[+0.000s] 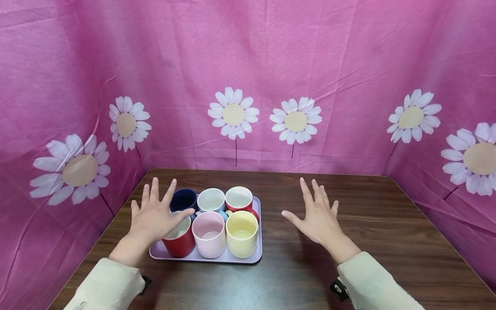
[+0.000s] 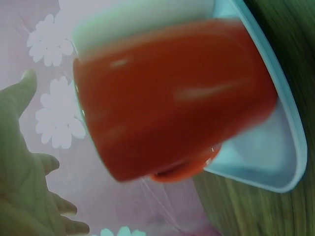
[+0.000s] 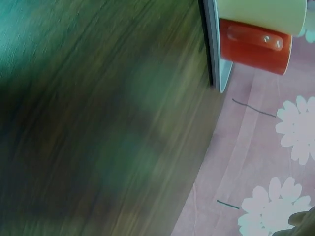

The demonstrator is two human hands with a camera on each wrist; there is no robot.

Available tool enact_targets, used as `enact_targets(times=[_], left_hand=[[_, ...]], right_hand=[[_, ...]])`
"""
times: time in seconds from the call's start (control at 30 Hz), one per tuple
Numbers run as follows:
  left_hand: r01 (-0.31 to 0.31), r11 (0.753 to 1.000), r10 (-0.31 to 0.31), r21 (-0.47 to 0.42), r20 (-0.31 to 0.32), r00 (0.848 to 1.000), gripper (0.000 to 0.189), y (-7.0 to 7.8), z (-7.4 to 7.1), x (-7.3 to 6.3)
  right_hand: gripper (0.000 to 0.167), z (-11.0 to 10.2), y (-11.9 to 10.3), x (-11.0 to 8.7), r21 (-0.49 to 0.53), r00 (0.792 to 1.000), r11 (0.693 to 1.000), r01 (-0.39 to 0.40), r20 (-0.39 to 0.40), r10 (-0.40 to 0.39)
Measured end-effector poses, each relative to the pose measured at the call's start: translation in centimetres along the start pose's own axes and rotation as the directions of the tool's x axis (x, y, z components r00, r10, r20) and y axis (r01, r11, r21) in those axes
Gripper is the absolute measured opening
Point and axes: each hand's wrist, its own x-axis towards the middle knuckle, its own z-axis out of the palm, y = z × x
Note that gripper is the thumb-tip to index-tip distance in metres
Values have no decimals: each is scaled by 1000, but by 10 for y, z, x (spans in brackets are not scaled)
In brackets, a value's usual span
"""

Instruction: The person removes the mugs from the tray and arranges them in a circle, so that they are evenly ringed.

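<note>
My left hand (image 1: 153, 219) is held over the left end of a lavender tray (image 1: 260, 249), fingers spread and straight. It partly hides a red mug (image 1: 181, 246) in the tray's front-left corner; that mug fills much of the left wrist view. Beside it in the front row stand a pink mug (image 1: 209, 243) and a yellow mug (image 1: 242, 244). The back row has a dark blue mug (image 1: 184, 199), a mug with a pale inside (image 1: 211, 199) and a second red mug (image 1: 239, 197), white inside. To the tray's right, my right hand (image 1: 319, 220) is raised over the table, fingers spread, holding nothing.
The dark wooden table (image 1: 372, 224) extends to the right of the tray. Pink cloth (image 1: 329, 51) printed with white daisies hangs behind the table and along both sides.
</note>
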Motion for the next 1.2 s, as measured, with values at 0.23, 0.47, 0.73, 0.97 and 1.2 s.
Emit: enact_targets(times=[0.23,0.47,0.73,0.97,1.2], left_hand=[[-10,1000,11,7,-22,1000,100,-18,-2,0],[1,1000,-1,-11,-16,1000,101,-33,-7,-1],[24,999,-25,-46,-3,1000,101,-48,-9,-2],[38,997,-38,-71,4,999,103,-60,-6,-2],[50,987,-46,-155,31,998,104,-73,1,-3]], right_hand=[[108,10,-13,-2,43,1000,999,14,-13,-14],[109,23,-25,-5,83,999,995,48,-22,-46],[109,34,-39,-11,133,994,986,104,-26,-102],[110,44,-48,-17,175,987,971,161,-32,-158],[112,59,-53,-24,238,980,951,198,-51,-191]])
